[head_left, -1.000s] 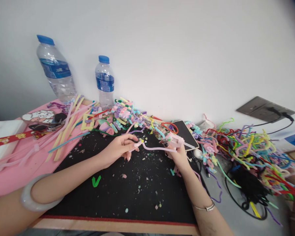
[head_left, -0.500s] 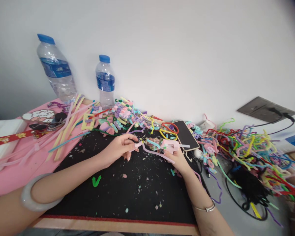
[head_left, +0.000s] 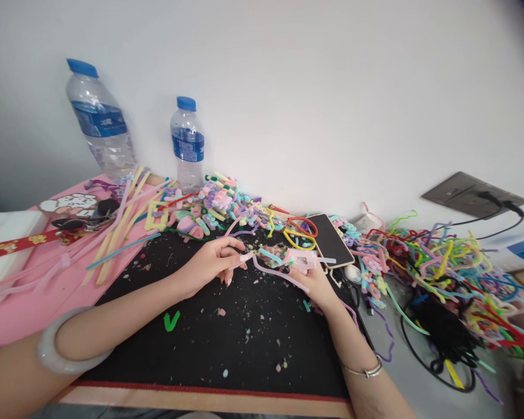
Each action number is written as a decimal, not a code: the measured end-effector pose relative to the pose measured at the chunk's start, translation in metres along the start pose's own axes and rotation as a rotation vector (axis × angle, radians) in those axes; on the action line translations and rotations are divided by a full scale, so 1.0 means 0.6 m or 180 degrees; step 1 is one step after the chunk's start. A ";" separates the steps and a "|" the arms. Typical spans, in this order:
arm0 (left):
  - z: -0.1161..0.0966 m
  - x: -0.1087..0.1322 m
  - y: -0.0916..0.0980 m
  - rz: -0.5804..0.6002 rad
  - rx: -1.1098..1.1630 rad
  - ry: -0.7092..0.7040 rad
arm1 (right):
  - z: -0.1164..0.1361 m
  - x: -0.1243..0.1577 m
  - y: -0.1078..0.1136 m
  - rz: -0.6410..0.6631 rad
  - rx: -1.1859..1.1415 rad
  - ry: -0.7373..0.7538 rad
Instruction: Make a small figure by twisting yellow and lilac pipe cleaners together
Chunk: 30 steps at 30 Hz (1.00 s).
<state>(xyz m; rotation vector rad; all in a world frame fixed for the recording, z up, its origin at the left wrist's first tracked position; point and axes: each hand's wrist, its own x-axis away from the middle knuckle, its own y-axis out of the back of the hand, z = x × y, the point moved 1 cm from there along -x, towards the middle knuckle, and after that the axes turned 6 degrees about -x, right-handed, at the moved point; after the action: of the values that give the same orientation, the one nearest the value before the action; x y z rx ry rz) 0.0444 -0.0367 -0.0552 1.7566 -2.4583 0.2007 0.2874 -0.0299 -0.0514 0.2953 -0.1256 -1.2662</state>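
Note:
My left hand (head_left: 218,260) is closed in a pinch over the mat, palm down. Between its thumb and fingers is the end of a lilac pipe cleaner (head_left: 280,276), which bends and runs right, across the front of my right hand. My right hand (head_left: 313,284) wraps round a pink hot glue gun (head_left: 303,260). A whitish glue stick (head_left: 328,260) pokes out of the gun's back end. The gun's front end points toward my left fingertips; its tip is hard to make out against the pieces behind. A short light-blue piece (head_left: 268,254) shows just ahead of the gun.
A black mat (head_left: 192,355) carries scraps and a green V-shaped piece (head_left: 172,321). Scissors (head_left: 300,235) and a phone (head_left: 329,238) lie behind my right hand. Pipe-cleaner pieces (head_left: 220,198) pile along the wall; a tangle (head_left: 454,262) spreads right. Two bottles (head_left: 187,142) stand at back left.
My right hand's thumb and the glue gun have shifted slightly, with the gun's front a little farther from the left fingertips. My left hand stays put, still pinching the pipe cleaner.

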 end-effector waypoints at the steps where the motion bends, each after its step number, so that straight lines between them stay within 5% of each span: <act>1: 0.000 0.000 0.000 0.0003 0.0001 -0.0003 | 0.000 0.000 0.000 0.0007 0.0026 -0.0006; 30: -0.001 0.000 0.002 -0.0011 0.0048 0.0014 | 0.015 -0.004 0.006 -0.0107 0.0900 0.0361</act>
<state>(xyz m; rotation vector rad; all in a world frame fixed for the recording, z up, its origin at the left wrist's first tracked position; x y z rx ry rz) 0.0431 -0.0359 -0.0545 1.7646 -2.4569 0.2233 0.2878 -0.0280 -0.0417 0.6138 -0.2037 -1.2622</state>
